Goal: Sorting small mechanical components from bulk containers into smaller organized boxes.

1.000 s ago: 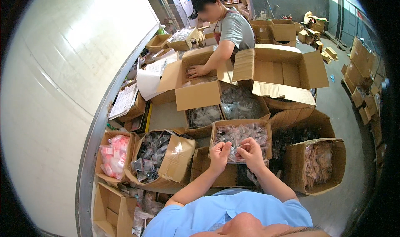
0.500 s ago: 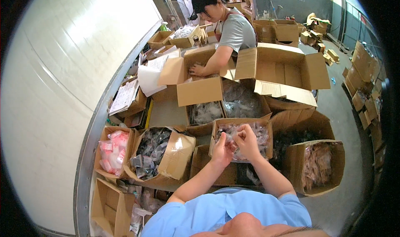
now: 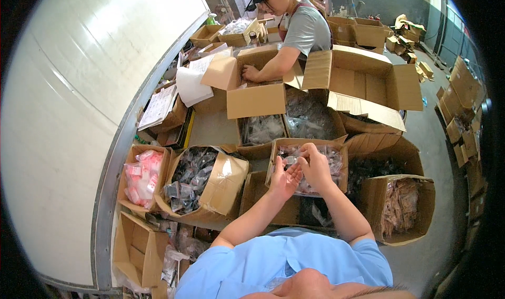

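Over the box at twelve o'clock, your left hand has half opened, apparently ending the shared pinch, while your right hand curls, either's hold unclear.

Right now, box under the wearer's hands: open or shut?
Open: the cardboard box has no flap across its top, and plastic packets show inside, below the left hand and right hand.

A grey floor is exposed at three o'clock; on it, towards two o'clock, cardboard pieces and a small blue scrap are seen. The support beneath the central cartons is hidden.
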Available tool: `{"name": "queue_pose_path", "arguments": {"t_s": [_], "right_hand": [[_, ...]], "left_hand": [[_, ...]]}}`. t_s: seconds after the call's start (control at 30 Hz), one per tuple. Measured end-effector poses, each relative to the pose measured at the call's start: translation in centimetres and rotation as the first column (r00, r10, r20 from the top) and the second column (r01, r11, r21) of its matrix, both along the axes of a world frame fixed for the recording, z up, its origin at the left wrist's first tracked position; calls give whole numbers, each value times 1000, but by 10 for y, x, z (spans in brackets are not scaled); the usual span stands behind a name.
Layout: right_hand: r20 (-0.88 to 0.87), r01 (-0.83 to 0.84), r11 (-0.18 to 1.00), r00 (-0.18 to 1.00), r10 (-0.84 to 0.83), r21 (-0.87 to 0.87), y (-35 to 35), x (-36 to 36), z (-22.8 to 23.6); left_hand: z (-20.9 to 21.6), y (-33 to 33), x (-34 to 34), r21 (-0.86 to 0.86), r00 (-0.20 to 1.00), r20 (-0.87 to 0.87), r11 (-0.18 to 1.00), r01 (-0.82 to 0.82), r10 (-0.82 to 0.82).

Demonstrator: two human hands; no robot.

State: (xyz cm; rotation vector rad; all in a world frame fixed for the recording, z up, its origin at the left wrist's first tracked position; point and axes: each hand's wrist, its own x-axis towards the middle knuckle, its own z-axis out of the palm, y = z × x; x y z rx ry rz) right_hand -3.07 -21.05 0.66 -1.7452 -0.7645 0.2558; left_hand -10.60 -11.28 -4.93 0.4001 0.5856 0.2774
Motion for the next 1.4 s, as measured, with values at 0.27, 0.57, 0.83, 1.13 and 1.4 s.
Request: {"name": "queue_pose_path", "arguments": {"t_s": [0.27, 0.57, 0.83, 1.13, 1.4], "right_hand": [[381, -27, 988, 921, 83, -150, -2, 1, 3], [614, -40, 990, 781, 114, -134, -7, 6, 7], [659, -30, 971, 730, 183, -237, -6, 9, 3], [437, -36, 997, 897, 65, -73, -8, 9, -1], [-763, 81, 859, 506, 401, 506, -32, -26, -24]], "left_hand": [[-11, 0, -4, 38, 991, 128, 999, 28, -32], [4, -11, -6, -90, 992, 69, 991, -99, 106], [-16, -9, -10, -129, 992, 105, 990, -62, 76], [-9, -10, -11, -151, 986, 160, 988, -15, 40], [17, -22, -20, 297, 869, 493, 947, -123, -42]]}}
